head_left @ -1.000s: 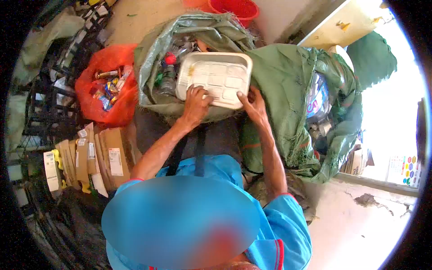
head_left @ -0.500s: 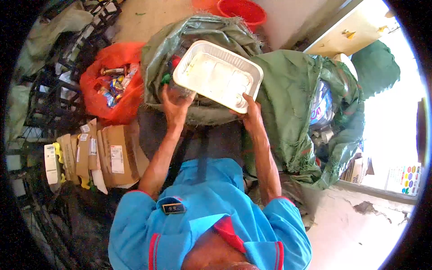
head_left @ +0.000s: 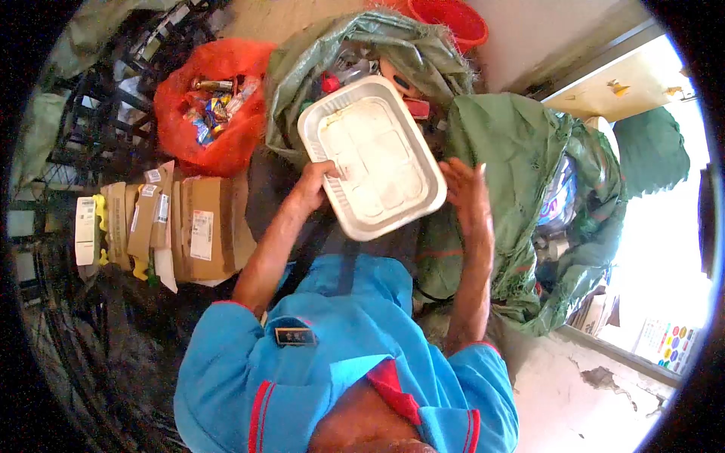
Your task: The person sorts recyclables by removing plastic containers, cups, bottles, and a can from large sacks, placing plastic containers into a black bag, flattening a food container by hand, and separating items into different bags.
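Note:
A shallow aluminium foil tray (head_left: 381, 162) with a ribbed rim and a stained, pale inside hangs tilted in front of me. My left hand (head_left: 319, 185) is closed on its left edge, with the thumb over the inner wall. Beside the tray's right edge, my right hand (head_left: 467, 195) has its fingers apart and holds nothing; whether the fingertips brush the rim I cannot tell. Behind the tray gapes a green woven sack (head_left: 332, 38), with mixed items such as a red piece (head_left: 330, 82) inside. The tray hides part of the sack's mouth.
An orange-red bag (head_left: 177, 128) of wrappers lies to the left, above flattened cardboard (head_left: 202, 204). Black crates (head_left: 113, 113) stand at far left. On the right is another green sack (head_left: 491, 143) holding packaging. A red basin (head_left: 461, 23) sits at the back.
The tray has turned clockwise and come closer to my body. My right hand has let go of its corner. My left hand has shifted to grip the left edge.

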{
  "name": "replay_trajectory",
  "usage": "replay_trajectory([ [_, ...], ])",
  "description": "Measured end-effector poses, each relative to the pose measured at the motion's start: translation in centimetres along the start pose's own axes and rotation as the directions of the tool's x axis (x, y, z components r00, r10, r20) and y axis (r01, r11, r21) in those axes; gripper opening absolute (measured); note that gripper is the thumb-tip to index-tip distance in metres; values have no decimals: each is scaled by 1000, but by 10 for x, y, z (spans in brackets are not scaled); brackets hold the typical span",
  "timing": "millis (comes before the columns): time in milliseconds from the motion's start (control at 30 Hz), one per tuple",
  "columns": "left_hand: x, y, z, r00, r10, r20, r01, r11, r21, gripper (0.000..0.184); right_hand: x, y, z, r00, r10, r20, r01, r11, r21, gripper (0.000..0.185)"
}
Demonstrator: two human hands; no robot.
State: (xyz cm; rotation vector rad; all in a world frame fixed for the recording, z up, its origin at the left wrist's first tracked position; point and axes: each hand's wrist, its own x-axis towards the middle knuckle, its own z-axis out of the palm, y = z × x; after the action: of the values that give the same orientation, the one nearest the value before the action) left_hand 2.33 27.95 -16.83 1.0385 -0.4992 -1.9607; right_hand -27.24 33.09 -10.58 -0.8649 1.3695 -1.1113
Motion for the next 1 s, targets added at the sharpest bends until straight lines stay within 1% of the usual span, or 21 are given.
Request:
replay_trajectory([
  [33, -10, 9, 0, 999, -36, 23, 33, 995, 94, 47, -1, -15, 1, 999, 49, 9, -50, 974, 221, 68],
  [100, -22, 17, 5, 995, -86, 44, 81, 991, 102, 44, 6, -14, 7, 996, 67, 52, -75, 981, 178, 73],
  [167, -33, 28, 19, 989, -138, 51, 118, 952, 282, 43, 25, 11, 20, 925, 168, 341, -194, 980, 42, 74],
  [267, -15, 13, 3, 992, -125, 30, 111, 946, 304, 37, 28, 42, 48, 936, 313, 160, -320, 947, 20, 80],
  [367, 0, 9, -2, 993, -117, -34, 121, 932, 342, 34, 12, 35, 65, 933, 294, 209, -326, 936, 135, 82],
  [433, 1, 10, 7, 994, -89, -60, 105, 917, 384, 34, 6, 23, 84, 941, 315, -125, -318, 948, -4, 81],
  [467, 4, 10, 17, 994, 106, -39, -72, 860, 506, 38, 12, 38, 88, 965, 217, -150, -222, 975, -23, 82],
  [500, 1, 7, 25, 959, 283, 1, -224, 759, 612, 43, 2, 20, 95, 960, 207, -189, -234, 963, -131, 79],
  [533, 3, 3, 28, 970, 242, -32, -180, 797, 577, 55, -2, 7, 98, 961, 214, -173, -243, 956, -165, 76],
  [567, 10, -3, 30, 970, 244, -22, -186, 793, 580, 55, -1, 0, 100, 963, 215, -161, -244, 950, -194, 72],
  [600, 17, -15, 29, 840, 532, 105, -408, 492, 769, 61, 6, 7, 101, 962, 216, -169, -247, 951, -187, 72],
  [633, 15, -21, 32, 633, 715, 295, -513, 103, 852, 67, 18, 20, 100, 969, 188, -159, -218, 956, -199, 66],
  [667, 15, -22, 35, 730, 637, 247, -421, 134, 897, 78, 26, 32, 97, 977, 158, -144, -187, 958, -216, 61],
  [700, 15, -24, 37, 728, 642, 241, -421, 140, 896, 78, 30, 36, 97, 978, 156, -141, -185, 957, -224, 61],
  [767, 16, -24, 40, 717, 652, 246, -399, 94, 912, 83, 40, 40, 98, 980, 4, -198, -76, 932, -356, 55],
  [833, 17, -12, 38, 676, 671, 304, -414, 5, 910, 87, 46, 45, 93, 979, 76, -192, -130, 950, -285, 59],
  [867, 10, 4, 44, 825, 500, 264, -485, 385, 785, 85, 53, 60, 85, 973, 82, -215, -148, 940, -308, 64],
  [900, 0, 16, 50, 913, 284, 291, -404, 721, 563, 83, 54, 69, 76, 967, 94, -238, -172, 927, -333, 70],
  [933, -8, 23, 44, 933, 7, 360, -70, 984, 162, 73, 38, 37, 74, 943, 251, -219, -301, 924, -236, 73],
  [967, -13, 27, 39, 900, -36, 434, 36, 999, 9, 65, 29, 24, 70, 932, 278, -231, -318, 935, -158, 74],
  [1000, -20, 25, 42, 896, -4, 443, -101, 972, 213, 64, 31, 26, 63, 936, 254, -245, -302, 936, -182, 73],
])
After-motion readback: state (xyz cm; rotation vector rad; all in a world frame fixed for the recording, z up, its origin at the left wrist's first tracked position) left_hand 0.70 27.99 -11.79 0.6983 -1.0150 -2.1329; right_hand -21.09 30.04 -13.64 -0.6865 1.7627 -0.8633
